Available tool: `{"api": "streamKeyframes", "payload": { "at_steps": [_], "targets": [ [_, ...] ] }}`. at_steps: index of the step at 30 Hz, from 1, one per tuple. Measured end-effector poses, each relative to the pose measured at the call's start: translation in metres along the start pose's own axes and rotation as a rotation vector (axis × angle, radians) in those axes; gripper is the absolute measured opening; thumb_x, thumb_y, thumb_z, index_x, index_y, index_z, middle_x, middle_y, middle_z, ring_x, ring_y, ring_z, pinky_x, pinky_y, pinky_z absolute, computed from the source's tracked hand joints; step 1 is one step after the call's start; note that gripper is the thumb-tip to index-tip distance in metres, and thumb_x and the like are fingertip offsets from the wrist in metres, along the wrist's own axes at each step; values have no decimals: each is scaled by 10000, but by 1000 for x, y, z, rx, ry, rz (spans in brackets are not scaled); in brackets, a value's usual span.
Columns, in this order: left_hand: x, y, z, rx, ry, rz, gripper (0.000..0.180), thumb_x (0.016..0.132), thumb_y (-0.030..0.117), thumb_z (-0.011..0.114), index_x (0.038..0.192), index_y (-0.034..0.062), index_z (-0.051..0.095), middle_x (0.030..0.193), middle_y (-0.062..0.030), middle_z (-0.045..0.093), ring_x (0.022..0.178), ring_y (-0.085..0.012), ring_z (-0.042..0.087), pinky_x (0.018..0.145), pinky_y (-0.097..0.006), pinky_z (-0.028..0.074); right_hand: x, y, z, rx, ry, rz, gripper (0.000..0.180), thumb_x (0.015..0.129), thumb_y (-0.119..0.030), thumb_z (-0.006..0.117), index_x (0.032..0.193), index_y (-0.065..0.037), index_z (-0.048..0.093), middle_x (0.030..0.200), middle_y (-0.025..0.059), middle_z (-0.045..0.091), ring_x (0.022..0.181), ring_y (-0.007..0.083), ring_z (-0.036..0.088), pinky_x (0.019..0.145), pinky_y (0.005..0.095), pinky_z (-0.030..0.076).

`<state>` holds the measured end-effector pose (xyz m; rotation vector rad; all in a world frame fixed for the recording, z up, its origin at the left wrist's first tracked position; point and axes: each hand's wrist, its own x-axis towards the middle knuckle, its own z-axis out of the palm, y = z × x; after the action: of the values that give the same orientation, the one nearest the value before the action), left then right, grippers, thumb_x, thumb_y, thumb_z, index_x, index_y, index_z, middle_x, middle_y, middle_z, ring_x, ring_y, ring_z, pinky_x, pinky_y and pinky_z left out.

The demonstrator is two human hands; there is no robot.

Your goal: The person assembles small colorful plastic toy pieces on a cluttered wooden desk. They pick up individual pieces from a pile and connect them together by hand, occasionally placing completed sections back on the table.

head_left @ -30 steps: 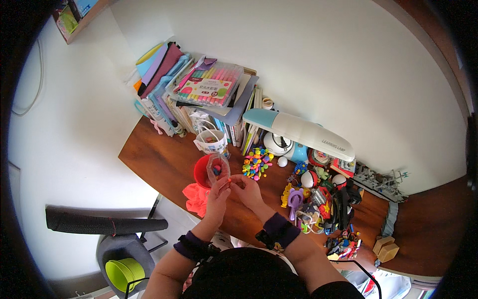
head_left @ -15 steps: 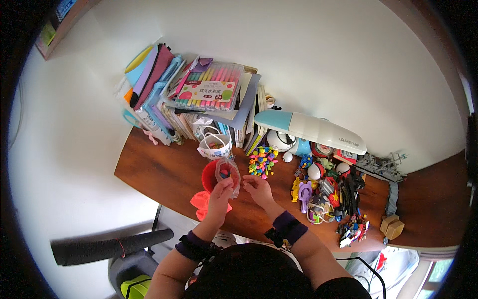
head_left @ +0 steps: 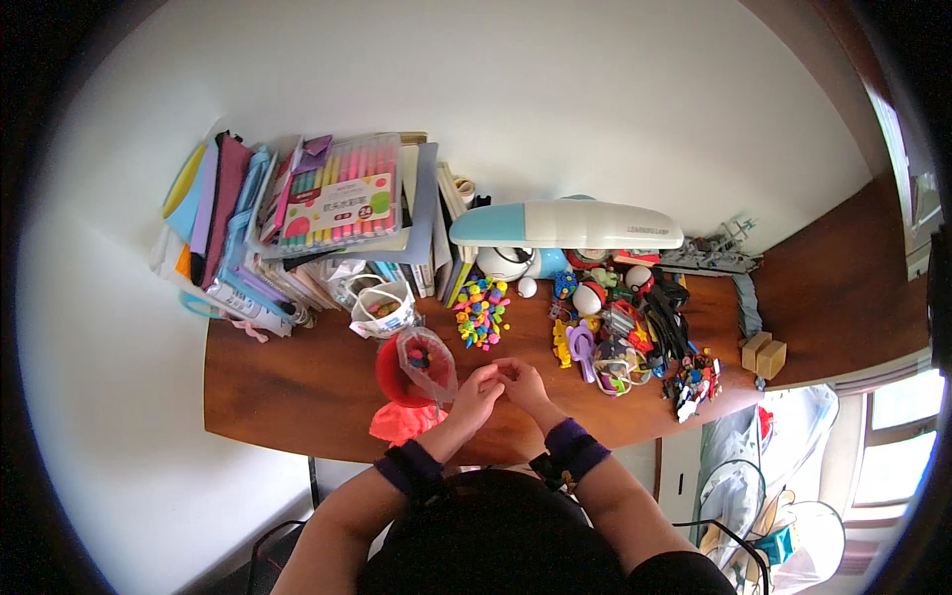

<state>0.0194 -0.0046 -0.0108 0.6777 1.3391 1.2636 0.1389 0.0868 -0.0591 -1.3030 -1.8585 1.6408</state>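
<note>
My left hand [head_left: 478,395] and my right hand [head_left: 523,385] meet above the desk front, fingertips closed together. Whatever they pinch, if anything, is too small to make out. Left of them stands a red tub [head_left: 392,372], and a clear plastic bag [head_left: 436,375] rests over its right side with small dark and red pieces showing. A coral-pink cloth [head_left: 405,424] lies just in front of the tub. Beyond my hands is a loose pile of small, bright plastic pieces [head_left: 483,312].
A white handled basket [head_left: 383,309] stands behind the tub, near upright books and a marker case [head_left: 342,193]. The lamp [head_left: 570,225] spans the back. Assorted toys [head_left: 625,327] crowd the right side, with wooden blocks [head_left: 764,355] farther right.
My left hand has let go of the plastic bag, which now rests at the tub. It has moved right to meet my right hand. The view has shifted.
</note>
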Motion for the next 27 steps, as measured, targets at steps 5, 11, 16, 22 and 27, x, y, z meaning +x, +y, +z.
{"api": "streamKeyframes", "payload": {
  "at_steps": [5,11,16,22,27],
  "targets": [
    [24,-35,5,24,118,-90,428,847,89,563,1245,-28,455,1222,-121,512,1132,-193,490,954,-304,387,9,-6,-20,-222,-27,42,287,812,-91,631,1094,-44,608,965,72,663,881,143,631,759,275,502],
    [49,-64,3,-15,175,-101,456,858,68,542,1284,-16,403,1247,-115,481,1150,-210,468,966,-299,370,45,10,-15,-71,-174,19,312,815,-102,627,1110,-9,586,1004,89,657,914,163,630,790,289,503],
    [70,-85,9,-123,339,-116,492,878,66,525,1331,1,344,1310,-98,407,1185,-199,415,986,-298,343,64,26,-9,-108,-200,-64,363,797,-58,628,1148,4,554,1064,106,631,940,182,627,800,293,507],
    [73,-88,14,-233,368,-33,463,856,14,513,1299,0,378,1266,-112,466,1146,-210,482,953,-310,394,66,33,-8,-135,-194,-49,361,786,-22,610,1142,5,557,1075,107,619,930,194,629,794,290,508],
    [68,-84,17,-178,390,-54,448,863,20,507,1292,-9,384,1241,-112,486,1141,-196,487,947,-301,395,64,25,-13,-142,-297,-17,339,800,-26,584,1138,-4,566,1057,104,628,921,192,630,792,292,504]
  ]
}}
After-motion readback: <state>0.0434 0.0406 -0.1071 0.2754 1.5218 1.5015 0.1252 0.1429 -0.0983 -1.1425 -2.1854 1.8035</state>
